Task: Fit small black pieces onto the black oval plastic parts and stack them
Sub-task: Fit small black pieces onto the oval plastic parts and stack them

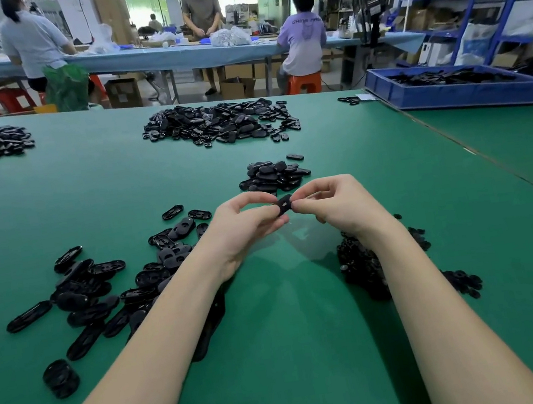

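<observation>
Main risk looked like misalignment: the oval part [283, 204] was held in mid-air above the green table [118, 189], pinched from both ends, with no backing under it. Left hand [244, 226] pinched its left end between thumb and curled fingers; right hand [338, 206] pinched the right end the same way. Couldn't tell whether a small piece was already seated; fingers hid the joint. Pressing off-axis would likely cock the piece or pop it out, and it'd be lost among the small black pieces [364, 263] heaped under the right wrist.

Second risk: the left forearm lay right over the loose ovals [91, 290], so a sweep could scatter them or mix them with the small pile [273, 175] just beyond the hands, probably the finished ones.

Containers: only one, the blue bin [449, 95] far right, holding black parts, type unreadable. Big far heap [222, 122] sat loose on the table.
</observation>
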Tool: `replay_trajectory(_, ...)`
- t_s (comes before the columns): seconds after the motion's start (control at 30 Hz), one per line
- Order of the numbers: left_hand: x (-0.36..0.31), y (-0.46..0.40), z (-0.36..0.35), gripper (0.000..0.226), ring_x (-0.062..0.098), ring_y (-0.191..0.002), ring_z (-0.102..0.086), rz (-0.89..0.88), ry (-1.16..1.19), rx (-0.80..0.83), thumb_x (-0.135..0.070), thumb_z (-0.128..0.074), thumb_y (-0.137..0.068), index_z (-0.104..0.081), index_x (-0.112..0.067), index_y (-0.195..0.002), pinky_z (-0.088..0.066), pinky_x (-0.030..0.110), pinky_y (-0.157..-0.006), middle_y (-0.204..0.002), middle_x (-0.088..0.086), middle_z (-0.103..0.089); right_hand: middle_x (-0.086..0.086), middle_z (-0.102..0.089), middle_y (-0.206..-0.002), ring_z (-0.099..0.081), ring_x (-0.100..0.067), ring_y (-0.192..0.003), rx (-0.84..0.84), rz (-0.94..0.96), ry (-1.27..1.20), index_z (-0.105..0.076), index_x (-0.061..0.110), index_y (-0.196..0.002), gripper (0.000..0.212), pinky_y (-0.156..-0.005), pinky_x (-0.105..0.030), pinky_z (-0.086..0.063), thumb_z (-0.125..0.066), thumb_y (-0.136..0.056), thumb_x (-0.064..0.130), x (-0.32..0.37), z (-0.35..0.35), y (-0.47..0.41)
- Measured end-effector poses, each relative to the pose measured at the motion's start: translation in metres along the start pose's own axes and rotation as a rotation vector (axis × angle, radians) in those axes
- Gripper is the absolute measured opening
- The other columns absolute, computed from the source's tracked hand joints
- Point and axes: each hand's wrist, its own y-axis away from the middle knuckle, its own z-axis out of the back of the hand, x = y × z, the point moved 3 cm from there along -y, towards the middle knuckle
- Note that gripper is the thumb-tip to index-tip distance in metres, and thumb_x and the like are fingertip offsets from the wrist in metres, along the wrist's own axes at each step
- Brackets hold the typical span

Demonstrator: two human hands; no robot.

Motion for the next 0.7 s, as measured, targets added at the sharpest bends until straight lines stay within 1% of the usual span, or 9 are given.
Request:
replay_trajectory(0.03, -0.0003, 0.0001, 0.0001, 0.016, 0.024, -0.084, -0.076, 0.002, -0.001, 0.005, 0.009, -0.063, -0.091, -0.066, -0.003, -0.101, -0.06, 0.021, -0.08, -0.094, 0.018, -0.076, 0.013, -0.062, -0.06, -0.048, 0.004, -0.045, -0.011, 0.003, -0.003, -0.078, 0.022, -0.081, 0.007, -0.048, -0.008, -0.036, -0.078, -0.086, 0.017, 0.0003, 0.0007, 0.0)
replay_trajectory(0.1, -0.0006, 0.0008, 0.0, 0.018, 0.022, -0.084, -0.076, 0.003, -0.01, 0.012, 0.011, -0.062, -0.09, -0.066, -0.003, -0.1, -0.059, 0.018, -0.077, -0.093, 0.018, -0.076, 0.009, -0.06, -0.062, -0.046, 0.003, -0.045, -0.03, 0.011, -0.004, -0.078, 0.022, -0.08, 0.007, -0.048, -0.009, -0.036, -0.079, -0.085, 0.018, 0.0013, 0.0019, -0.0003)
replay_trajectory(0.17, -0.0004, 0.0014, -0.0006, 0.017, 0.022, -0.085, -0.076, 0.002, -0.011, 0.023, 0.01, -0.063, -0.09, -0.067, -0.003, -0.1, -0.058, 0.017, -0.076, -0.095, 0.019, -0.076, 0.01, -0.06, -0.062, -0.046, 0.003, -0.045, -0.037, 0.012, 0.004, -0.078, 0.023, -0.079, 0.007, -0.051, -0.012, -0.036, -0.08, -0.085, 0.021, 0.0025, 0.0021, -0.0007)
replay_trajectory(0.3, -0.0005, 0.0024, -0.0011, 0.016, 0.023, -0.087, -0.076, -0.001, -0.002, 0.039, 0.009, -0.065, -0.09, -0.069, -0.004, -0.1, -0.058, 0.018, -0.078, -0.098, 0.021, -0.076, 0.012, -0.063, -0.062, -0.047, 0.003, -0.044, -0.044, -0.004, 0.007, -0.078, 0.023, -0.078, 0.006, -0.056, -0.019, -0.036, -0.081, -0.083, 0.023, 0.0032, 0.0019, -0.0015)
replay_trajectory(0.47, -0.0013, 0.0031, -0.0013, 0.016, 0.023, -0.087, -0.076, -0.003, 0.004, 0.045, 0.008, -0.065, -0.09, -0.069, -0.003, -0.1, -0.058, 0.018, -0.076, -0.1, 0.022, -0.075, 0.016, -0.066, -0.059, -0.051, 0.007, -0.047, -0.025, -0.015, 0.005, -0.08, 0.024, -0.08, 0.004, -0.058, -0.018, -0.038, -0.082, -0.083, 0.025, 0.0019, 0.0021, -0.0011)
replay_trajectory(0.6, -0.0005, 0.0033, -0.0009, 0.015, 0.025, -0.089, -0.076, -0.008, -0.014, 0.043, 0.008, -0.066, -0.089, -0.069, -0.002, -0.101, -0.058, 0.019, -0.078, -0.101, 0.023, -0.075, 0.018, -0.065, -0.057, -0.05, 0.007, -0.045, -0.018, -0.029, 0.013, -0.08, 0.025, -0.08, 0.004, -0.058, -0.019, -0.037, -0.083, -0.082, 0.026, 0.003, 0.0016, 0.0001)
replay_trajectory(0.7, -0.0005, 0.0025, -0.0009, 0.015, 0.025, -0.089, -0.076, -0.013, -0.04, 0.041, 0.007, -0.067, -0.089, -0.069, -0.002, -0.1, -0.059, 0.02, -0.08, -0.102, 0.023, -0.075, 0.014, -0.06, -0.057, -0.045, 0.001, -0.043, -0.03, -0.059, 0.041, -0.079, 0.026, -0.081, 0.005, -0.054, -0.019, -0.035, -0.084, -0.08, 0.027, 0.0036, 0.0014, -0.0002)
